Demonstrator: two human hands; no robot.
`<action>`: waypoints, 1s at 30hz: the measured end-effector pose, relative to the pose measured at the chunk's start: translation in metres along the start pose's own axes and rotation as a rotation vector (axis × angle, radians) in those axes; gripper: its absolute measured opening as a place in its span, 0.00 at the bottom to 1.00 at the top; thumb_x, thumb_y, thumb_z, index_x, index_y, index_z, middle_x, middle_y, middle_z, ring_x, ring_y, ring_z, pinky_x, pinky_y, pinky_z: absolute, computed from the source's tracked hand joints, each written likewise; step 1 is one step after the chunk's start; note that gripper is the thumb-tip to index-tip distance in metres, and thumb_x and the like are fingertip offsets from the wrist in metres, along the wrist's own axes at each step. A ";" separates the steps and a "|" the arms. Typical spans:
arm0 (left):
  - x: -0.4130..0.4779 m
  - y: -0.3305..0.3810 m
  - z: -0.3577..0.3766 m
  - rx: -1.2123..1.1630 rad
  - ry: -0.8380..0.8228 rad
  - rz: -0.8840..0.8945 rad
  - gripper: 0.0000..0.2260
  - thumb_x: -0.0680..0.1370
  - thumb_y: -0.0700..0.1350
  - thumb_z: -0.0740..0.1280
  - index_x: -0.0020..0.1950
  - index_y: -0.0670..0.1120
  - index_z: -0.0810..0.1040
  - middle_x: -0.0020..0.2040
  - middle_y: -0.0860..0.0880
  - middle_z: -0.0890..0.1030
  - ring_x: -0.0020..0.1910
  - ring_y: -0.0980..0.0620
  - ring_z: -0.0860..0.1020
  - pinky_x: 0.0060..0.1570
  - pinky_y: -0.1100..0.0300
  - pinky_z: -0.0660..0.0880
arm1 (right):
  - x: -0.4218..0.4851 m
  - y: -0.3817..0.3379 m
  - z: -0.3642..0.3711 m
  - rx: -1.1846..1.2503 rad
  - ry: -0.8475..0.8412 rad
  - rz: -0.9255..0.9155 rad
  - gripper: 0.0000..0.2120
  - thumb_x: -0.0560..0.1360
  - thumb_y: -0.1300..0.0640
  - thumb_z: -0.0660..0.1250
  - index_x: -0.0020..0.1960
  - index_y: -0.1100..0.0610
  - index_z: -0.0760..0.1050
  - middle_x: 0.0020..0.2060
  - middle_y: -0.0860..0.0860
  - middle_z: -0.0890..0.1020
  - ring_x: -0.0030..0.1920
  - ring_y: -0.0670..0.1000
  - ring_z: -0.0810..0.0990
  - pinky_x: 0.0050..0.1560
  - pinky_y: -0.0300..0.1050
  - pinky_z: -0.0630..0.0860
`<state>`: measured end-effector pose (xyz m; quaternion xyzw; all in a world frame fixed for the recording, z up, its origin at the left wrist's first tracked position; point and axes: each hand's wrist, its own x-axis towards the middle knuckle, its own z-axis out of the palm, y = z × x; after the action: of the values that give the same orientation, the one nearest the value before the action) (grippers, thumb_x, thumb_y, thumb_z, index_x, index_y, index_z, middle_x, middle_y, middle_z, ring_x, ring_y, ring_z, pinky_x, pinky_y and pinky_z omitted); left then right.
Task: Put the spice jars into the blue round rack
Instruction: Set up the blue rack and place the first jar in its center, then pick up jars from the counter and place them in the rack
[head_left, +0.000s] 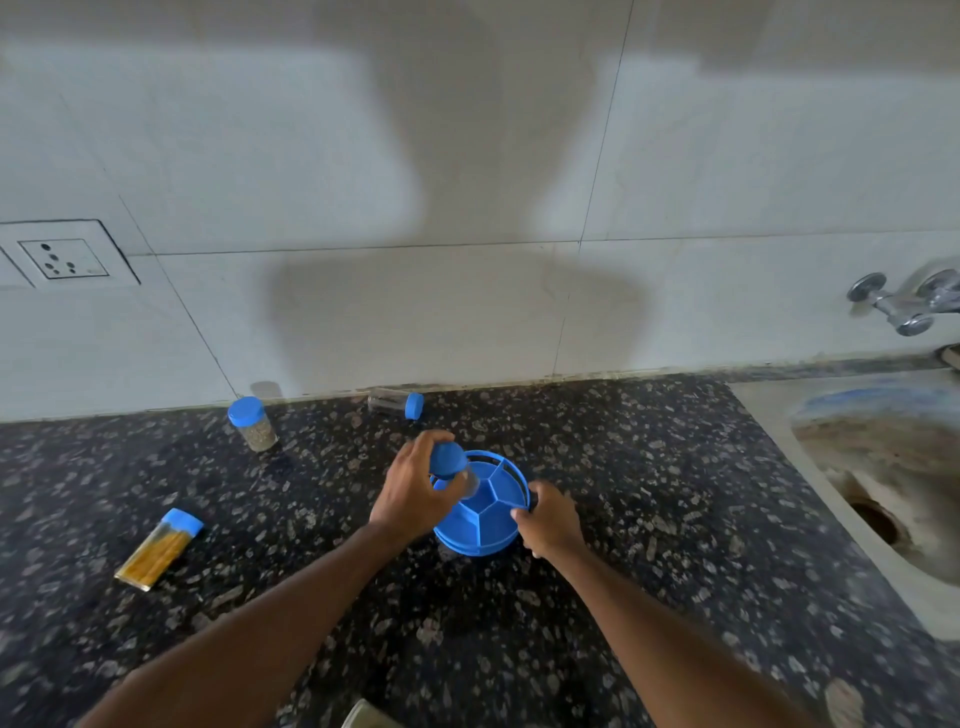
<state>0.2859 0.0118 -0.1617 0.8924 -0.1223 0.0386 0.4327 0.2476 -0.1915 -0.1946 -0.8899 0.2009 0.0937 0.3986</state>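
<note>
The blue round rack (485, 525) sits on the dark speckled counter, its wedge compartments showing no jars. My left hand (413, 493) holds a clear spice jar with a blue lid (451, 461) just above the rack's left side. My right hand (550, 517) grips the rack's right rim. A jar with yellow contents (158, 550) lies on its side at the left. Another jar with pale contents (253, 423) stands upright near the wall. A third, nearly clear jar (396, 404) lies on its side by the wall.
A stained sink (883, 467) takes up the counter's right end, with a metal tap (906, 301) on the wall above it. A wall socket (65, 258) is at the left. Tiled wall backs the granite counter (623, 467).
</note>
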 end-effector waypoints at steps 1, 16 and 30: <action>-0.001 0.001 0.004 0.016 -0.045 0.016 0.22 0.71 0.52 0.73 0.63 0.53 0.73 0.57 0.53 0.77 0.52 0.53 0.76 0.53 0.54 0.77 | 0.001 0.001 0.003 0.011 -0.005 0.001 0.17 0.74 0.53 0.68 0.61 0.54 0.76 0.45 0.51 0.84 0.41 0.54 0.86 0.42 0.57 0.86; 0.002 -0.028 0.004 0.355 -0.209 -0.196 0.31 0.73 0.46 0.66 0.76 0.51 0.62 0.73 0.50 0.70 0.68 0.47 0.71 0.60 0.49 0.75 | 0.026 -0.015 0.013 0.147 -0.102 0.124 0.10 0.80 0.58 0.64 0.61 0.56 0.72 0.43 0.56 0.84 0.27 0.50 0.82 0.24 0.41 0.76; 0.135 -0.075 -0.035 0.707 -0.362 -0.113 0.38 0.75 0.40 0.66 0.81 0.48 0.51 0.82 0.46 0.50 0.80 0.41 0.53 0.75 0.41 0.59 | 0.095 -0.051 0.018 0.326 -0.074 0.223 0.13 0.82 0.57 0.61 0.66 0.56 0.68 0.42 0.58 0.83 0.26 0.50 0.78 0.24 0.42 0.76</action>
<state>0.4370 0.0591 -0.1736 0.9839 -0.1264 -0.1035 0.0719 0.3546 -0.1742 -0.2038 -0.7820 0.2960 0.1360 0.5315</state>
